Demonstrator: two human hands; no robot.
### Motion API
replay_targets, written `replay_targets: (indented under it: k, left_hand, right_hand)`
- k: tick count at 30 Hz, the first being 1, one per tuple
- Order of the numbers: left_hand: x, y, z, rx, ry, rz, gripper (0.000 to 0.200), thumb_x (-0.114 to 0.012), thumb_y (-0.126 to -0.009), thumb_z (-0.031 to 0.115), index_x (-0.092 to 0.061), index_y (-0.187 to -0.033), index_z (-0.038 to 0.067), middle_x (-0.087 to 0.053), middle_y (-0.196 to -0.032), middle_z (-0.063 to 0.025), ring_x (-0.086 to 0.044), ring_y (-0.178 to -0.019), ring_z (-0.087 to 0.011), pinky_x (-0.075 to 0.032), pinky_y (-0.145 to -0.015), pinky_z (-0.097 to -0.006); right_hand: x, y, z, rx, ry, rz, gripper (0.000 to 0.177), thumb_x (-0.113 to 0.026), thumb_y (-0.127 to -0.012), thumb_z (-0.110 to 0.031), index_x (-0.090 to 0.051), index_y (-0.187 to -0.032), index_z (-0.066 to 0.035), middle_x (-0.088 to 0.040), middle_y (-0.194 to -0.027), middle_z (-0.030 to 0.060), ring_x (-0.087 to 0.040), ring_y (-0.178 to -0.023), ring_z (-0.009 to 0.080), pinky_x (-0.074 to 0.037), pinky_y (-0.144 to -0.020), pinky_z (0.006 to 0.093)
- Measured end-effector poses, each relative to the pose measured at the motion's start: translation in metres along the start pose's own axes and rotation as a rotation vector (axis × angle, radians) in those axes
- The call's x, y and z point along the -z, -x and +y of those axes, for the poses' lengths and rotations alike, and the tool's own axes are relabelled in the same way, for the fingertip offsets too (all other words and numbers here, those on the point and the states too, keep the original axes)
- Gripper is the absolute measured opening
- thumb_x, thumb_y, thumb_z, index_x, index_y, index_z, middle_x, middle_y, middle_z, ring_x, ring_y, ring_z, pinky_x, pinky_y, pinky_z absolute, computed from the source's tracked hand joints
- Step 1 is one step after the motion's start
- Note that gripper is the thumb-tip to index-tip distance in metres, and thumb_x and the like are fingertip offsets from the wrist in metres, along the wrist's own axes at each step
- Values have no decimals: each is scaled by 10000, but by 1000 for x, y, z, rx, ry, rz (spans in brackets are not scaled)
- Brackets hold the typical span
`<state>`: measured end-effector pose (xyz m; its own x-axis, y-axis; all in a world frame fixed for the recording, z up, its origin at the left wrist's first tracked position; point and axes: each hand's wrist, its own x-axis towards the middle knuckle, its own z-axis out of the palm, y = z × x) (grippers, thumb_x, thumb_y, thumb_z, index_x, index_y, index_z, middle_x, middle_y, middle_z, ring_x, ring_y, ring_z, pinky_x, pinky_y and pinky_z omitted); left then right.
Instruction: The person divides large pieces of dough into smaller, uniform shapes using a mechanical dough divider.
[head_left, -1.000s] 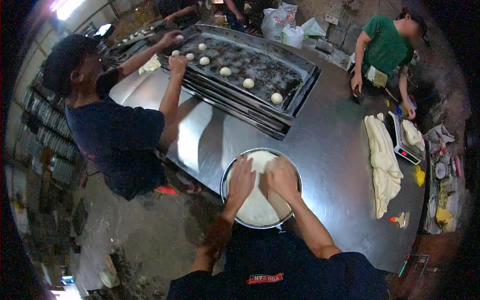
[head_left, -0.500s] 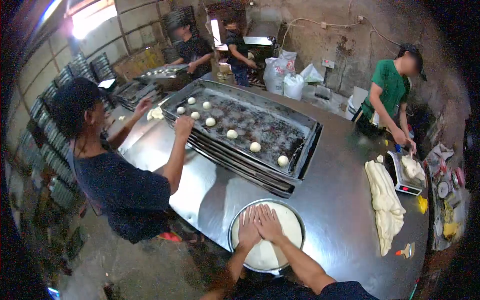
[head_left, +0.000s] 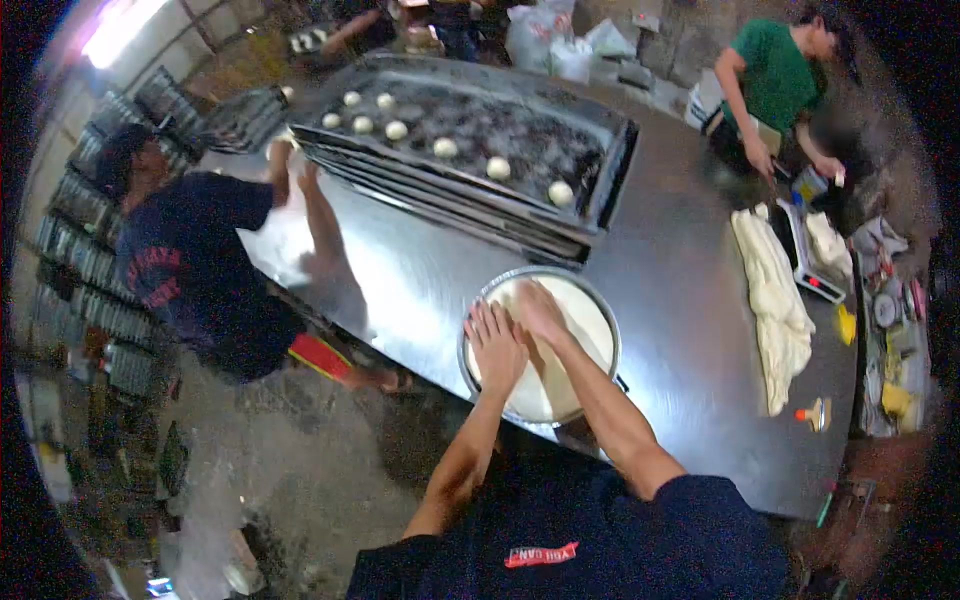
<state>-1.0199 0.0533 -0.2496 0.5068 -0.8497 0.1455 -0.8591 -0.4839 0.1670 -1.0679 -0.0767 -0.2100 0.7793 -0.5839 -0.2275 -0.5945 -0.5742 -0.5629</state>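
Observation:
A round metal pan stands at the near edge of the steel table, holding a wide, flat disc of pale dough. My left hand lies on the dough's left half with its fingers outstretched. Just right of it, my right hand presses on the dough near the middle, its fingers partly blurred but stretched out. Neither hand grips anything.
Stacked baking trays fill the table's far side, with several dough balls in the top one. Right are a long dough slab, a scale and a scraper. Co-workers stand left and right.
The view has tilted down. My hands, overlapping before, are now apart, the right one farther toward the pan's far side. The left co-worker has leaned toward the table's far end.

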Motion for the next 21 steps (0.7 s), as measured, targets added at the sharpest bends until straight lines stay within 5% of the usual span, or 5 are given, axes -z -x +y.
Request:
replay_targets:
  k: [3, 9, 15, 18, 21]
  left_hand:
    - [0, 7, -4, -124, -185, -14, 723, -412, -895, 396, -223, -1435, -47, -130, -1519, -226, -47, -1420, -374, -31, -1131, -528]
    - [14, 10, 5, -12, -227, 6, 676, -374, -923, 388, -233, -1438, -27, -152, -1515, -220, -77, -1415, -374, -40, -1137, -506]
    - [12, 34, 7, 17, 54, 153, 638, -435, -914, 307, -290, -1376, -108, -199, -1473, -298, -127, -1396, -416, -68, -1123, -537]
    - [42, 18, 17, -71, 117, 133, 612, -455, -895, 284, -328, -1366, -86, -208, -1465, -306, -121, -1395, -423, -70, -1125, -532]
    - [-5, 0, -12, -318, 106, -10, 647, -458, -885, 304, -288, -1417, -22, -223, -1485, -246, -136, -1404, -379, -80, -1136, -503]
  right_hand:
    - [-41, 12, -34, 155, 102, 452, 508, -432, -900, -267, -419, -1301, 44, -357, -1407, 253, -314, -1340, 348, -250, -1074, 548]
    - [-9, 18, -26, 5, -234, -19, 592, -215, -987, -378, -234, -1441, 2, -197, -1517, 171, -122, -1421, 306, -73, -1146, 453]
    - [-45, 24, 42, -9, 45, 424, 630, -193, -980, -476, -364, -1405, -43, -315, -1476, 155, -247, -1391, 286, -220, -1120, 413]
    - [9, 25, 10, -324, -992, 2, 831, -169, -922, -666, -430, -1362, -11, -453, -1382, 158, -404, -1288, 272, -292, -1067, 299]
    - [-42, 22, -7, -123, -283, 304, 726, -218, -965, -546, -244, -1440, 2, -216, -1512, 173, -156, -1416, 273, -109, -1138, 439]
